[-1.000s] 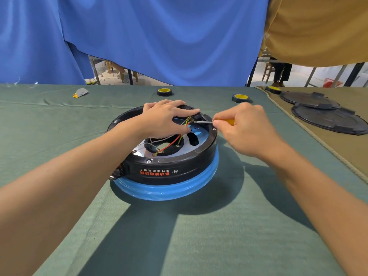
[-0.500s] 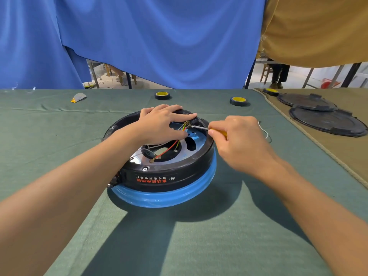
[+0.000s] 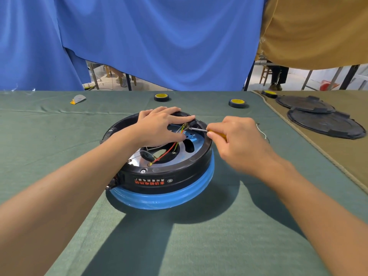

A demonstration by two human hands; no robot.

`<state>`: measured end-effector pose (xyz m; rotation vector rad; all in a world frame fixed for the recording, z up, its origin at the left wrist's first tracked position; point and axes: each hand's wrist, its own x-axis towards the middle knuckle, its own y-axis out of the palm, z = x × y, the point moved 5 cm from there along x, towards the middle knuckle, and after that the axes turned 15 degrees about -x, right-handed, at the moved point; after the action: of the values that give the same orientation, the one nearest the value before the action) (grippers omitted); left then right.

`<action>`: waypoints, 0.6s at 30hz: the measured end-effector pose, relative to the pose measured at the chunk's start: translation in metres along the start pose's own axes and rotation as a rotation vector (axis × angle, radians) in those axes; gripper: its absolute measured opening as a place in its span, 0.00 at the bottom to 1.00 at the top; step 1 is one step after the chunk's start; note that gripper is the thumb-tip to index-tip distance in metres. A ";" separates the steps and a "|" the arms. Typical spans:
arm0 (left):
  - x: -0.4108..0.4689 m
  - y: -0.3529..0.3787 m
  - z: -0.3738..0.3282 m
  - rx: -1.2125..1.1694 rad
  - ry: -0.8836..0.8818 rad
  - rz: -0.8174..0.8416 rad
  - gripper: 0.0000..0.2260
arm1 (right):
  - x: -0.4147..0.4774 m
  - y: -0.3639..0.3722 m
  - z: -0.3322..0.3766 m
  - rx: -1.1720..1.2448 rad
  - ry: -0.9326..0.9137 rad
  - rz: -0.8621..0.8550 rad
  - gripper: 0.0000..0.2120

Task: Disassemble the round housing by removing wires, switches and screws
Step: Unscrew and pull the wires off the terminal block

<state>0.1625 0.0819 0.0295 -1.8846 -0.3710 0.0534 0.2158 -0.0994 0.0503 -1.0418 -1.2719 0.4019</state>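
Observation:
The round housing, black with a blue lower ring and red lettering, lies on the green cloth at the centre. Red, yellow and white wires cross its silver inner plate. My left hand lies spread on the housing's far rim, fingers nearly straight, thumb by the wires. My right hand grips a small screwdriver with a yellow handle; its metal tip touches the black switch block at the far right inner rim, where the wires end.
Two rolls of black-and-yellow tape lie beyond the housing, a third further right. Two black round covers rest on the tan cloth at right. A loose white wire lies right of my hand. A small grey scraper sits far left.
My right hand has shifted slightly left and nearer with the screwdriver, its tip still at the switch block. My left hand stays on the rim.

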 end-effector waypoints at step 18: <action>-0.001 -0.001 0.000 -0.011 0.002 -0.007 0.23 | 0.025 -0.006 -0.026 0.096 -0.084 0.160 0.09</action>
<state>0.1616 0.0816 0.0304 -1.8938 -0.3774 0.0449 0.2450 -0.0939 0.0712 -1.0572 -1.2354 0.6289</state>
